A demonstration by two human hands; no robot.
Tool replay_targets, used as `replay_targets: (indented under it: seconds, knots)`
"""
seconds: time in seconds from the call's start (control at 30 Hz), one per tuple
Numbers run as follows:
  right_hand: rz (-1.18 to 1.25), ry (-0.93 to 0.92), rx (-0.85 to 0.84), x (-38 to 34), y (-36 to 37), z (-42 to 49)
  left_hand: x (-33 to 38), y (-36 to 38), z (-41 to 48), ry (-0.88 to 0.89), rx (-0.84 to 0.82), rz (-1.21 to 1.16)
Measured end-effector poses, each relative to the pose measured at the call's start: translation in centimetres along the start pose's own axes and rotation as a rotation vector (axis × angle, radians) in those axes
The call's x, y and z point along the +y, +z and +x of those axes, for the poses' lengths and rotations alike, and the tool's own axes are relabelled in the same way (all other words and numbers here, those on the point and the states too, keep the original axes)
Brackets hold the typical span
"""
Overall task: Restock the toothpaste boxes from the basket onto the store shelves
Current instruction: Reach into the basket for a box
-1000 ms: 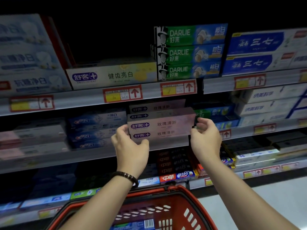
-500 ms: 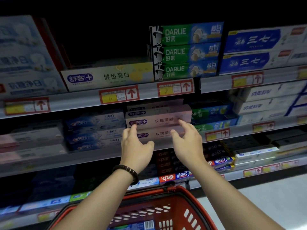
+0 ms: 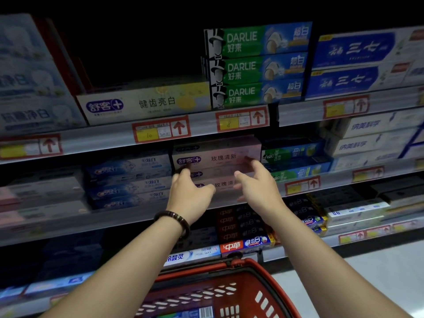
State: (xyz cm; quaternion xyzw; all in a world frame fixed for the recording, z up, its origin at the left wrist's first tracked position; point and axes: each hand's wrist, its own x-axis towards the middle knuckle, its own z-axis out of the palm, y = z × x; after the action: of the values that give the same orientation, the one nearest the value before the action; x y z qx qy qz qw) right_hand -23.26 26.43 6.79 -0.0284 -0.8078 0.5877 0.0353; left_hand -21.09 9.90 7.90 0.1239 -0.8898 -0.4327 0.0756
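Note:
A stack of pink toothpaste boxes [image 3: 218, 157] lies on the middle shelf [image 3: 114, 216], right in front of me. My left hand [image 3: 190, 193], with a dark bead bracelet on the wrist, touches the stack's left end with its fingertips. My right hand [image 3: 257, 182] has spread fingers resting against the front of the stack near its right end. Neither hand grips a box. The red basket [image 3: 229, 288] sits low in the middle, with a boxed item partly visible inside at the bottom edge.
Blue Crest boxes [image 3: 128, 180] lie left of the pink stack and green-blue Darlie boxes [image 3: 296, 164] right of it. The upper shelf holds a yellow-white box [image 3: 142, 104], Darlie boxes [image 3: 257, 65] and blue boxes [image 3: 362, 63]. White floor [image 3: 378, 271] shows at lower right.
One second ago both hands held a pink box in front of the stack. It now lies on the stack, pushed back on the shelf; both hands have let go with fingers spread.

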Motion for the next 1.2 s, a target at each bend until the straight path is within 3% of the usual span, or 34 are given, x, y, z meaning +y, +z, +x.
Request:
replay_targets:
  seconds: [0.4,1.2]
  knots:
    - [0.159,0.072,-0.069,0.4,0.5,1.8,0.2,0.2,0.5,-0.035,-0.025,-0.02]
    - [0.099,0.002,0.013,0.9,0.8,1.8,0.0,-0.2,0.1,0.005,-0.013,-0.077]
